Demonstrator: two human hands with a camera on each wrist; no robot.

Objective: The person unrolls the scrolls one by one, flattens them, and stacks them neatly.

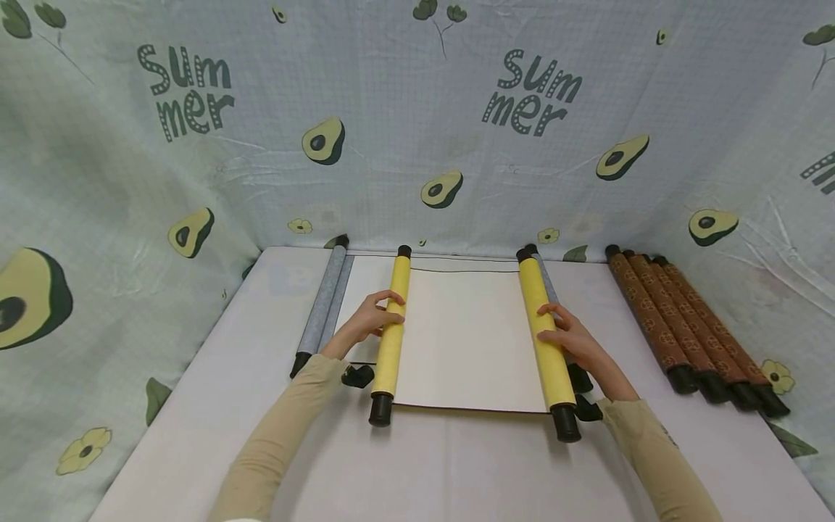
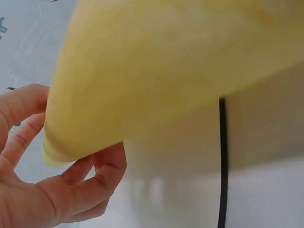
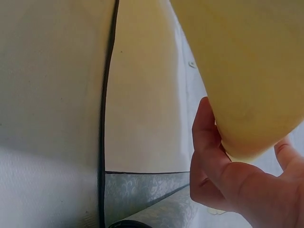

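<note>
A hanging scroll lies part unrolled between two yellow rolls with black end knobs, its pale inner sheet (image 1: 464,341) spread between them. My left hand (image 1: 370,319) grips the left yellow roll (image 1: 389,355), with fingers and thumb on either side of it in the left wrist view. The right yellow roll (image 1: 548,362) is held by my right hand (image 1: 577,341), its fingers curled round the underside in the right wrist view. Beneath and behind is a grey-blue scroll, also part unrolled, its left roll (image 1: 322,301) outside my left hand and its right roll (image 3: 161,211) mostly hidden.
Several brown patterned scrolls (image 1: 678,326) with black ends lie side by side along the right of the white table (image 1: 443,464). A cloth (image 1: 391,87) printed with avocados hangs behind and at both sides. A small black object (image 1: 357,375) sits by my left wrist.
</note>
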